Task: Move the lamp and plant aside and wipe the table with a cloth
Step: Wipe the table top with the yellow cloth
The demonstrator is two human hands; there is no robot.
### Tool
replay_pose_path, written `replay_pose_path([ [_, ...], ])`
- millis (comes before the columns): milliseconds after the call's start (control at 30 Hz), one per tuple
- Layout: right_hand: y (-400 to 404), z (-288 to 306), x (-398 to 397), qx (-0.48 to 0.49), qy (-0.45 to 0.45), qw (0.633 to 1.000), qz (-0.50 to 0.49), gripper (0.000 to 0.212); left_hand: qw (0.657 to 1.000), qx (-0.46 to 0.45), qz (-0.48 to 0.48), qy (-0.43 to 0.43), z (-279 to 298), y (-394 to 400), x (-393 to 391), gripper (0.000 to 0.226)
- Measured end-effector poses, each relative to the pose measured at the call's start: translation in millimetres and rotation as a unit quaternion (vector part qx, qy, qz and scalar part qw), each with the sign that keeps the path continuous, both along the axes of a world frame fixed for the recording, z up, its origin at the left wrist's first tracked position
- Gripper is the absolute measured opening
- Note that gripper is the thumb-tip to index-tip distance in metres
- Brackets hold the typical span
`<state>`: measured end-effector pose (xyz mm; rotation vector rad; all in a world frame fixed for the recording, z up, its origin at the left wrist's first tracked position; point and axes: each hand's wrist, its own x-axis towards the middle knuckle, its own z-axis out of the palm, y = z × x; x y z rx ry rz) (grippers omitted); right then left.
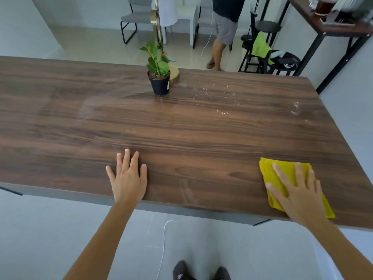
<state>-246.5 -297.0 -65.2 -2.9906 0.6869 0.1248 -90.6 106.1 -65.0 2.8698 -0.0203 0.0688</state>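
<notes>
Nearest to you, below the table edge, your two dark shoes [201, 272] stand on the pale floor, with a thin white cable [164, 235] trailing beside them. Your left hand [128, 178] lies flat and released on the near edge of the wooden table [181, 138], fingers spread, grasping nothing. Your right hand [296, 190] presses palm-down, fingers splayed, on the yellow cloth [282, 170], which lies folded at the near right corner of the table, its near end reaching the table edge. Farther across, on the right half of the tabletop, scattered pale specks [222, 91] and a whitish smear [295, 110] mark the surface. Near the far edge, about midway along, the plant [159, 77] stands upright in a black pot; just behind it, touching or nearly so, is the round gold base of the lamp [174, 74], whose gold stem rises toward a white shade at the top of the view. Beyond the table stand a grey chair [131, 19], another person [224, 27] and a black stool [268, 55] draped with a green cloth.
</notes>
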Motion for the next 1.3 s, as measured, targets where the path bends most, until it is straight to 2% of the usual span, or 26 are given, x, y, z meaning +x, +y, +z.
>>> replay_pose_path([
  [67, -5.0, 7.0, 38.6, 0.003, -0.029, 0.992, -0.121, 0.084, 1.000, 0.005, 0.009, -0.004, -1.7, 8.8, 7.8, 0.051],
  [100, 3.7, 11.3, 66.2, 0.043, -0.029, 0.982, -0.183, 0.090, 1.000, 0.005, 0.010, -0.002, -2.6, 9.6, 9.9, 0.052],
  [167, 40.3, 15.3, 121.3, 0.098, -0.022, 0.969, -0.226, 0.098, 1.000, -0.003, 0.015, -0.001, -3.2, 7.6, 10.5, 0.051],
  [233, 107.8, 10.0, 155.8, 0.088, -0.013, 0.986, -0.142, 0.090, 1.000, -0.009, 0.016, -0.005, -3.6, 6.4, 9.6, 0.050],
  [300, 189.0, -1.4, 159.3, 0.080, -0.023, 0.996, -0.010, 0.080, 1.000, -0.011, 0.016, -0.007, -5.1, 7.7, 9.9, 0.050],
  [400, 253.5, -7.0, 124.4, 0.064, -0.059, 0.984, 0.153, 0.072, 1.000, -0.014, 0.015, -0.008, -7.0, 8.6, 10.4, 0.050],
  [467, 229.7, -10.8, 92.0, 0.045, -0.081, 0.975, 0.202, 0.067, 1.000, -0.012, 0.010, -0.008, -8.0, 9.9, 10.3, 0.050],
  [567, 141.6, -8.6, 33.9, 0.022, -0.078, 0.986, 0.148, 0.068, 1.000, -0.007, 0.003, -0.009, -8.0, 11.0, 10.7, 0.051],
  [700, 29.7, -1.3, 17.2, -0.005, -0.035, 0.998, -0.046, 0.085, 1.000, -0.013, 0.002, -0.010, -7.9, 10.7, 10.9, 0.052],
  [767, 9.5, 3.8, 55.8, 0.013, -0.047, 0.986, -0.158, 0.090, 1.000, -0.013, 0.002, -0.009, -8.9, 10.5, 11.6, 0.052],
  [833, 19.8, 9.7, 107.3, 0.076, -0.036, 0.963, -0.255, 0.090, 1.000, -0.012, 0.003, -0.001, -9.4, 10.4, 11.5, 0.051],
  [900, 54.4, 8.8, 146.3, 0.093, -0.021, 0.971, -0.221, 0.086, 1.000, -0.009, -0.001, 0.006, -10.2, 11.7, 11.1, 0.051],
  [967, 97.9, 2.9, 150.4, 0.078, -0.007, 0.992, -0.103, 0.080, 1.000, -0.010, 0.001, 0.016, -9.4, 13.0, 11.7, 0.051],
  [1033, 128.3, -0.7, 122.1, 0.068, -0.027, 0.997, 0.013, 0.075, 0.999, -0.039, 0.011, 0.019, -3.4, 3.8, 13.2, 0.051],
  [1100, 125.2, -2.1, 81.6, 0.056, -0.066, 0.994, 0.072, 0.071, 0.997, -0.076, -0.012, 0.004, 4.8, -24.3, 17.5, 0.051],
  [1167, 99.8, -6.0, 43.7, 0.030, -0.084, 0.993, 0.083, 0.069, 0.993, -0.090, -0.071, -0.016, 13.0, -64.1, 21.0, 0.051],
  [1300, 9.3, -9.7, -28.7, -0.006, -0.073, 0.997, -0.030, 0.071, 0.981, -0.105, -0.165, -0.008, 16.4, -156.6, 24.1, 0.056],
])
